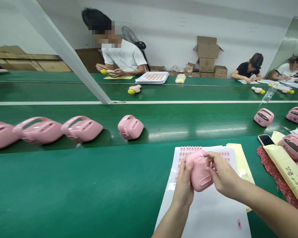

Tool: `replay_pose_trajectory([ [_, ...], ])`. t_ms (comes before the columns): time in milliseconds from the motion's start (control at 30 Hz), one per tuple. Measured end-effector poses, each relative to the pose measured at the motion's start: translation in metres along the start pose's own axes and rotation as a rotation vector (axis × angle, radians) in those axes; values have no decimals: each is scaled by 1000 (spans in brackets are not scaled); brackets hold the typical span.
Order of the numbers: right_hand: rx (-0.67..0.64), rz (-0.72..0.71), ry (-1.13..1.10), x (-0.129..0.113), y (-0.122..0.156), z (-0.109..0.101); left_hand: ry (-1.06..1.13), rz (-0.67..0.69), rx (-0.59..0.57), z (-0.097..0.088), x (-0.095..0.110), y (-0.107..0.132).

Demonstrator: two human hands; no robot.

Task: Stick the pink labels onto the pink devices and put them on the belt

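Observation:
My left hand (185, 183) grips a pink plastic housing (199, 172) from its left side, thumb on its top. My right hand (221, 173) is closed in a pinch at the housing's upper right edge, thumb and forefinger pressed on a small thing I cannot make out. Both hands hover over a white sticker sheet (206, 208) lying on the green table, with rows of small red stickers (182, 153) along its far edge.
Several pink housings (130, 127) ride the green conveyor belt (164, 120) beyond. More housings (294, 145), a phone (265, 139) and yellow sheets (286, 165) sit at right. Other people work across the line (123, 58), with cardboard boxes (207, 53) behind.

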State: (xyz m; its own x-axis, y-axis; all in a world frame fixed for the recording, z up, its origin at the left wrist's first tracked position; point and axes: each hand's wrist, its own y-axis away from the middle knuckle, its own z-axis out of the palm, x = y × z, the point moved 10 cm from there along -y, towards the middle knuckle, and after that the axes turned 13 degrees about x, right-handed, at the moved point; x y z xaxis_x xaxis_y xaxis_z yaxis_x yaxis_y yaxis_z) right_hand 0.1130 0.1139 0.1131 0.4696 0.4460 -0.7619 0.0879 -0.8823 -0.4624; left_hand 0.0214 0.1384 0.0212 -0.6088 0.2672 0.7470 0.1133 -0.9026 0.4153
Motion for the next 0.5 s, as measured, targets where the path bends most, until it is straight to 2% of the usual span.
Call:
replay_pose_trajectory([
  [233, -69, 115, 26, 11, -1, 7, -20, 17, 1, -3, 0, 0],
  [500, -22, 125, 46, 12, -1, 7, -24, 21, -6, -2, 0, 1],
])
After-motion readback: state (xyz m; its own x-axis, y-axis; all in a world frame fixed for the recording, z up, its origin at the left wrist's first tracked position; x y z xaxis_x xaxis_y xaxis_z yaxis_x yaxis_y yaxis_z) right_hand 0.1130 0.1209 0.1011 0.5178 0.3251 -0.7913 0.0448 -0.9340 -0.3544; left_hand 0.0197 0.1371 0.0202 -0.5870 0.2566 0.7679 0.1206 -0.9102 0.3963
